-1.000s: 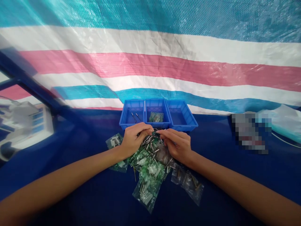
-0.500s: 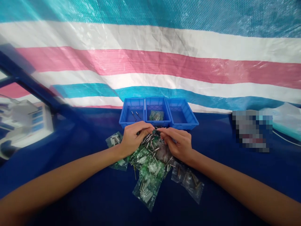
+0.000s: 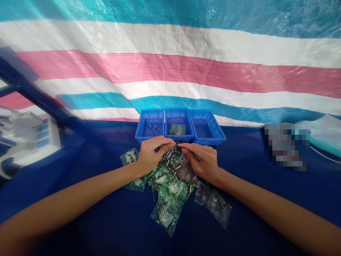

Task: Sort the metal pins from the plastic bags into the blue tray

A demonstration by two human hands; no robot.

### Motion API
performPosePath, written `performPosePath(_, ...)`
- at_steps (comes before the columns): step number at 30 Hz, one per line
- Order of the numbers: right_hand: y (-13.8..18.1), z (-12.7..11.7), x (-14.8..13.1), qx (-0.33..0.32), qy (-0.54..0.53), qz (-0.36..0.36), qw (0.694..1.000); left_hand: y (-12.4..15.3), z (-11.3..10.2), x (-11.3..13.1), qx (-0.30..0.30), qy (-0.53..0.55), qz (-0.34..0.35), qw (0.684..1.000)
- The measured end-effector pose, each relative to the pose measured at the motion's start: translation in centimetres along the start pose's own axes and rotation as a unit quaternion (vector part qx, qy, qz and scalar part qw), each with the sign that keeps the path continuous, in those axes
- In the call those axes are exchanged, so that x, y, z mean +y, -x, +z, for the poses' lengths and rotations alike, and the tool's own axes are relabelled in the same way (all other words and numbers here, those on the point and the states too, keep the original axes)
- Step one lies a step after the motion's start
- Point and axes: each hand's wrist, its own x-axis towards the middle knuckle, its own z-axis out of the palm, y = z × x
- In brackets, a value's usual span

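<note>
A heap of small clear plastic bags (image 3: 170, 190) with green-and-white parts and loose thin metal pins lies on the blue tabletop (image 3: 106, 213). My left hand (image 3: 152, 155) and my right hand (image 3: 201, 159) meet over the far end of the heap, fingertips pinched together almost touching each other. What they pinch is too small to make out, perhaps a pin. Just beyond stand three blue trays side by side: the left tray (image 3: 149, 128) holds a few pins, the middle tray (image 3: 178, 125) holds a small bag, the right tray (image 3: 209, 128) looks bare.
A striped teal, white and pink tarp (image 3: 186, 64) hangs behind the table. A white device with blue labels (image 3: 29, 137) sits at the far left. At the right lie a blurred-out object (image 3: 286, 145) and a clear plastic bag (image 3: 323, 133).
Both hands stay pinched over the heap and barely shift. The view has drifted slightly, so everything sits a little higher in the picture.
</note>
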Motion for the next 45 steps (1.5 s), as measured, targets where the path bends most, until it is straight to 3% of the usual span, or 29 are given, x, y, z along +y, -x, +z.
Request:
performPosePath(16, 0.26, 0.14, 0.4, -0.027, 0.019, 0.029, 0.999, 0.0, -0.03, 0.23, -0.003, -0.003, -0.011, 1.0)
performPosePath(21, 0.29, 0.18, 0.09, -0.015, 0.036, -0.002, 0.999, 0.0, -0.02, 0.23, -0.032, -0.008, 0.03, 0.999)
performPosePath(27, 0.24, 0.0, -0.17, 0.022, 0.05, 0.044, 0.998, 0.05, 0.02, 0.26, -0.003, -0.006, -0.002, 1.0)
performPosePath(33, 0.03, -0.02, -0.11, 0.021, 0.044, 0.013, 0.999, -0.05, 0.04, 0.28, 0.012, 0.004, -0.006, 1.0)
performPosePath(45, 0.07, 0.05, -0.12, 0.018, 0.05, 0.024, 0.998, -0.06, 0.05, 0.25, 0.014, -0.001, 0.015, 1.0)
